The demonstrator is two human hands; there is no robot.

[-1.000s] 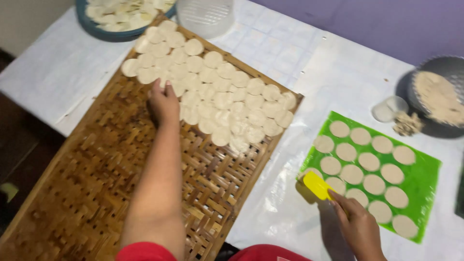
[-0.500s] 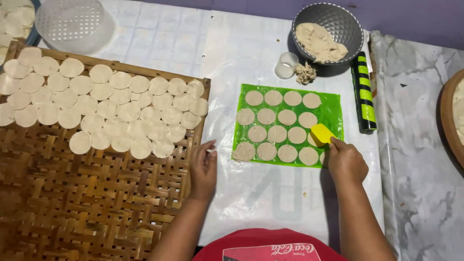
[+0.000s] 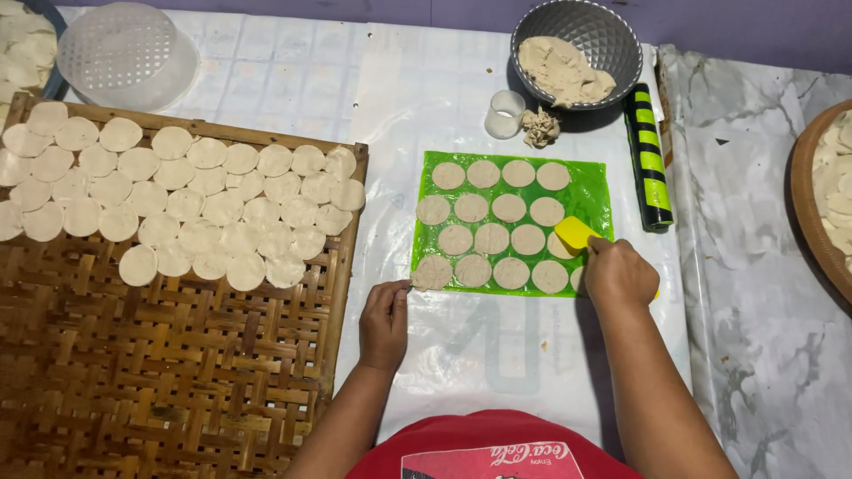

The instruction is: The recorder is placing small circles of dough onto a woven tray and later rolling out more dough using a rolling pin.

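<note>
Left hand [image 3: 384,319]: you had it on the white sheet [image 3: 444,346] between the woven tray [image 3: 177,372] and the green mat [image 3: 510,222]. Fingertips were drawn together, pinching the near edge of the corner disc [image 3: 432,272], the one at the mat's near-left corner. The disc lay just past your fingertips, up and slightly right of the hand, overhanging the mat's edge.

Right hand [image 3: 619,273]: you had it closed around a yellow scraper [image 3: 577,232], blade pointing up-left over the mat's right side, beside the outer discs. Fingers were wrapped round the handle; their exact grip was hidden by the back of the hand.

Nearer hand: the left was at the corner disc; the right was well across the mat from it.

Also present: rows of round dough discs on the mat; many more discs [image 3: 177,200] laid on the tray's far half; grey bowl [image 3: 577,53] of dough; small cup [image 3: 505,113]; green-and-black roller [image 3: 649,158], long axis running away from you.
</note>
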